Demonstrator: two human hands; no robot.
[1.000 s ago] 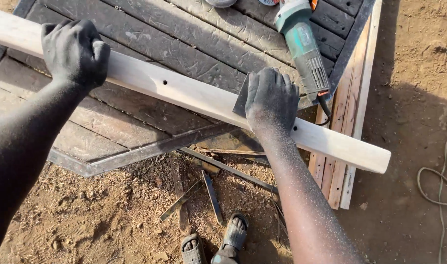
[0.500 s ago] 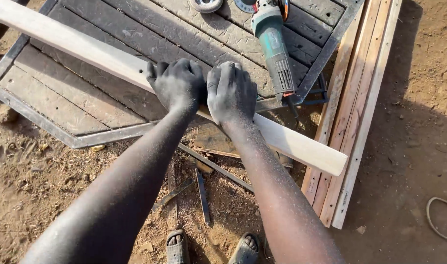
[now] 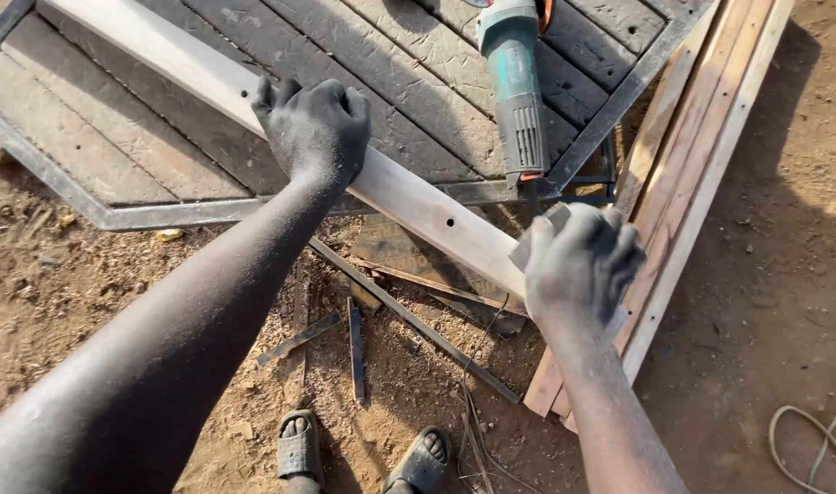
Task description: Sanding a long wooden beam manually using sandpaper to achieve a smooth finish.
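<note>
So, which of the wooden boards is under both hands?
The pale board lying diagonally across the dark panel; the stacked boards at the right lie untouched.
</note>
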